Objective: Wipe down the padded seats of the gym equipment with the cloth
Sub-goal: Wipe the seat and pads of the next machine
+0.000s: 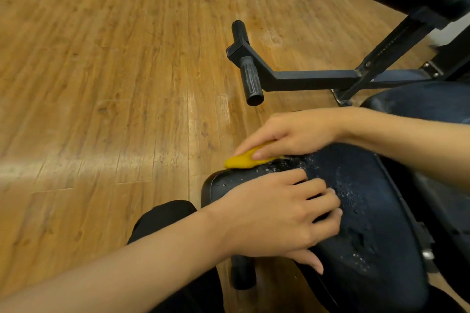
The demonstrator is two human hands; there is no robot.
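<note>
Carefully: slips and drips ahead

Wooden floor [101,84] lies from nine to twelve o'clock; water swept off the padded seat [376,249] would leave it slick. The left hand [274,216] braces the seat at eight o'clock, fingers [312,184] loosely bent, gripping nothing; it could skid. The right hand [292,134] presses the yellow cloth [241,161] under straight fingers at the seat's ten o'clock rim; a longer stroke might drop it. Droplets [348,193] toward three o'clock are unwiped.
</note>
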